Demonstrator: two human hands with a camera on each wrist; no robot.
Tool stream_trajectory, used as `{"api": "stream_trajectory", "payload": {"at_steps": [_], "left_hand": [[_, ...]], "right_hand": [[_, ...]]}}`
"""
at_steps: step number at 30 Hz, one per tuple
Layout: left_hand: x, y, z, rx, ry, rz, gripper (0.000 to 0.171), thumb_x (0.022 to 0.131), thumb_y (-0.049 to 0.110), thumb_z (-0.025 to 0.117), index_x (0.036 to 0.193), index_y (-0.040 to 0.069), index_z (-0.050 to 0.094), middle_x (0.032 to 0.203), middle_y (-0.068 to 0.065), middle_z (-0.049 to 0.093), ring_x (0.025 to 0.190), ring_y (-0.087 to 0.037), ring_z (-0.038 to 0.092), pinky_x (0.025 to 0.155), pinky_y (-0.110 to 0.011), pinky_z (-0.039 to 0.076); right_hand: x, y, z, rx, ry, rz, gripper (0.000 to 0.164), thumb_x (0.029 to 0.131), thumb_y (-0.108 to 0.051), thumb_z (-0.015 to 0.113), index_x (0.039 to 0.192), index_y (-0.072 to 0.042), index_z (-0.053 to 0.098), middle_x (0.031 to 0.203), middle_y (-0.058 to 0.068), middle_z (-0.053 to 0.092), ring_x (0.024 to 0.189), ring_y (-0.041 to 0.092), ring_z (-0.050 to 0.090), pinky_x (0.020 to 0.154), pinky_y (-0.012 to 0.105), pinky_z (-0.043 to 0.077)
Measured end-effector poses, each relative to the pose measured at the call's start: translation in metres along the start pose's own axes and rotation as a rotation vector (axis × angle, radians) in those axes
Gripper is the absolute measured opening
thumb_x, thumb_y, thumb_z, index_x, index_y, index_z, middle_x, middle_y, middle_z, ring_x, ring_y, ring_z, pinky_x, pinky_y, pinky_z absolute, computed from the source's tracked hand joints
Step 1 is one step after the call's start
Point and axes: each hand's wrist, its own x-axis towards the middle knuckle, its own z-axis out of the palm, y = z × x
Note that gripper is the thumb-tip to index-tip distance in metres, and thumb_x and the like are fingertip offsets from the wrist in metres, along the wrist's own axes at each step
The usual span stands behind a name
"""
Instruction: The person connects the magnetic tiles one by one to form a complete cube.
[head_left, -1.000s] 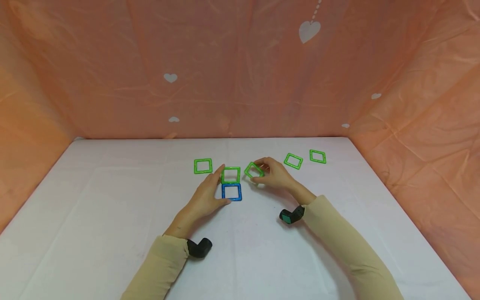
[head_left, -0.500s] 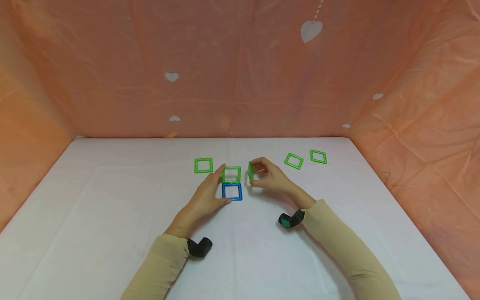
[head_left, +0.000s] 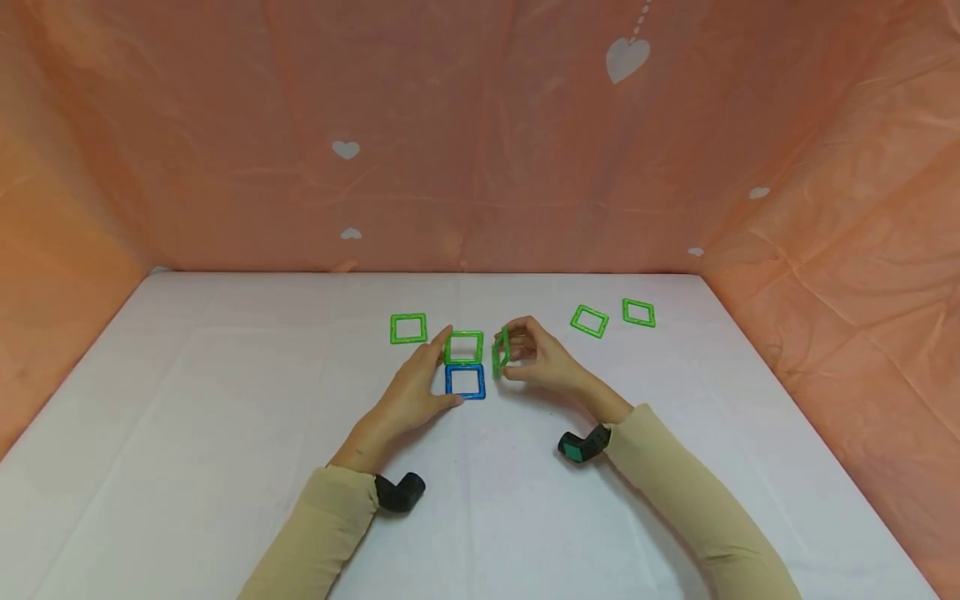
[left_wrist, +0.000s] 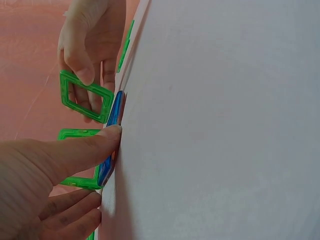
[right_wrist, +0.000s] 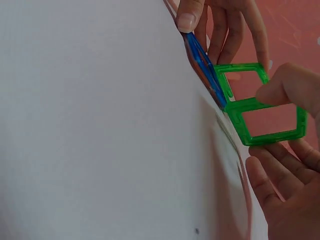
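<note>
A blue square magnetic tile (head_left: 482, 383), an open frame, lies flat on the white table. Along its far edge a green square tile (head_left: 465, 333) stands upright. My left hand (head_left: 408, 392) holds this pair, its thumb on the near edge of the blue tile and its fingers by the green one's left side. Just to the right, my right hand (head_left: 547, 360) pinches another green tile (right_wrist: 277, 136) between thumb and fingers. That tile is tilted and raised; in the head view a small gap separates it from the pair.
One loose green tile (head_left: 408, 341) lies flat behind the left hand. Two more, a nearer green tile (head_left: 589, 311) and a farther green tile (head_left: 639, 323), lie at the back right. An orange curtain (head_left: 465, 167) with pale hearts borders the table (head_left: 225, 375).
My right hand has turned the pinched green tile from facing the camera to nearly edge-on, then slightly angled, bringing it a little nearer the pair. The left hand keeps its place.
</note>
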Motion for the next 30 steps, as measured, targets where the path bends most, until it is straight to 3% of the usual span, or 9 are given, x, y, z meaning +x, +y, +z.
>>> {"api": "stream_trajectory", "payload": {"at_steps": [13, 24, 30], "left_hand": [[0.001, 0.000, 0.000, 0.012, -0.002, 0.004, 0.100, 0.076, 0.011, 0.081, 0.154, 0.010, 0.017, 0.135, -0.023, 0.047, 0.124, -0.035, 0.049, 0.105, -0.050, 0.038], [0.000, -0.001, 0.000, 0.004, 0.009, 0.023, 0.100, 0.075, 0.010, 0.082, 0.153, 0.009, 0.020, 0.132, -0.024, 0.049, 0.123, -0.037, 0.050, 0.103, -0.051, 0.040], [0.000, -0.001, 0.000, -0.008, 0.005, 0.019, 0.100, 0.075, 0.009, 0.082, 0.153, 0.009, 0.019, 0.132, -0.024, 0.049, 0.123, -0.037, 0.050, 0.104, -0.051, 0.039]], "right_hand": [[-0.008, -0.001, 0.003, 0.052, -0.036, 0.028, 0.055, 0.076, 0.011, 0.067, 0.123, 0.007, 0.038, 0.127, 0.028, 0.054, 0.111, 0.039, 0.057, 0.090, 0.026, 0.048], [-0.013, 0.000, 0.006, 0.072, -0.071, 0.044, 0.056, 0.078, 0.009, 0.067, 0.125, 0.004, 0.037, 0.127, 0.026, 0.052, 0.112, 0.038, 0.058, 0.090, 0.035, 0.049], [-0.014, 0.002, 0.009, 0.063, -0.074, 0.043, 0.056, 0.077, 0.010, 0.068, 0.124, 0.003, 0.038, 0.127, 0.025, 0.052, 0.109, 0.035, 0.059, 0.090, 0.030, 0.048]]}}
